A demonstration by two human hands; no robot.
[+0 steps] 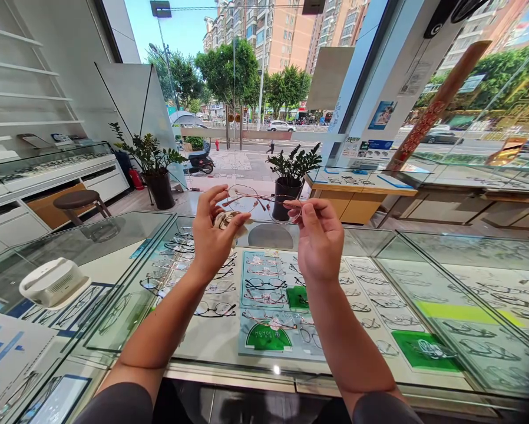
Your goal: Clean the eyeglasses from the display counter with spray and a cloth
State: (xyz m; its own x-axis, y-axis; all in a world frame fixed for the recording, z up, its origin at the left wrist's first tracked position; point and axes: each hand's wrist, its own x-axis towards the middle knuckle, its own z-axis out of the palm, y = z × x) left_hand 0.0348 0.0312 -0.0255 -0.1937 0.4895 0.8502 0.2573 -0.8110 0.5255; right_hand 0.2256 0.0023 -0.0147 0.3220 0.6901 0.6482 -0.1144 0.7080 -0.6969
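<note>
I hold a thin-rimmed pair of glasses [259, 202] up in front of me with both hands, above a glass display counter [379, 353]. My left hand [211, 235] pinches the left lens between thumb and fingers, with a small pale cloth [226, 220] tucked in the palm. My right hand [318, 235] pinches the right lens rim at its outer edge. Under the counter glass lie rows of eyeglass frames [264, 284] on trays.
A white device [53, 282] sits on the counter at left. A round stool [79, 201] and two potted plants [155, 168] stand on the floor beyond. More glass showcases [468, 176] run along the right, by large street windows.
</note>
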